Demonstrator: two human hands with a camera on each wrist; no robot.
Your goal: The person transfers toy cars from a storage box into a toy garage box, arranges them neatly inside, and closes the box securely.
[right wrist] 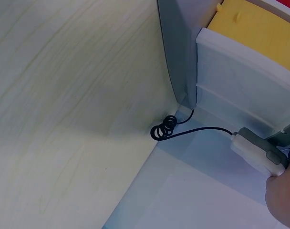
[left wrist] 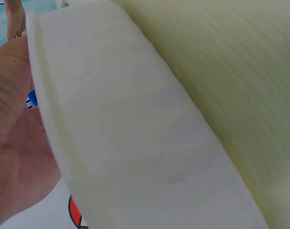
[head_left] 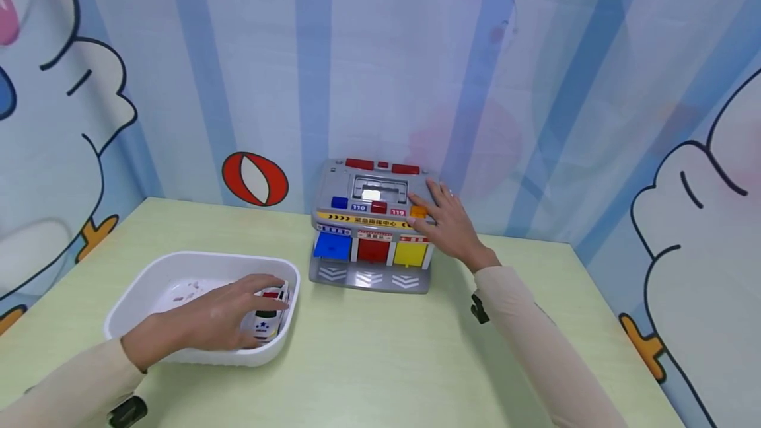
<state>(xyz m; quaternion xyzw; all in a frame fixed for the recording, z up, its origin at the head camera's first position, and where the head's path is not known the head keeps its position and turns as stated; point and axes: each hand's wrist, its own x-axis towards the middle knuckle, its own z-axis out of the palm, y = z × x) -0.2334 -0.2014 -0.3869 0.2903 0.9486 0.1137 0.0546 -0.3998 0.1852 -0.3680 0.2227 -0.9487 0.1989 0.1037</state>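
A white toy police car [head_left: 267,320] lies at the right end of a white plastic tray [head_left: 202,258]. My left hand [head_left: 228,312] reaches over the tray's near rim, fingers spread above and around the car; the left wrist view hides the car behind the tray wall [left wrist: 130,119]. At the back of the table stands a grey toy emergency station [head_left: 373,220] with blue, red and yellow doors. My right hand [head_left: 453,226] rests on its top right corner, fingers extended. Beside the station, a small grey-and-white handset [right wrist: 259,151] hangs by a coiled black cord [right wrist: 165,128], close to my right hand.
The pale wooden tabletop [head_left: 380,362] carries the tray at left and the station at back centre. Behind it hangs a blue striped curtain [head_left: 380,71] with cartoon prints, close to the station's back.
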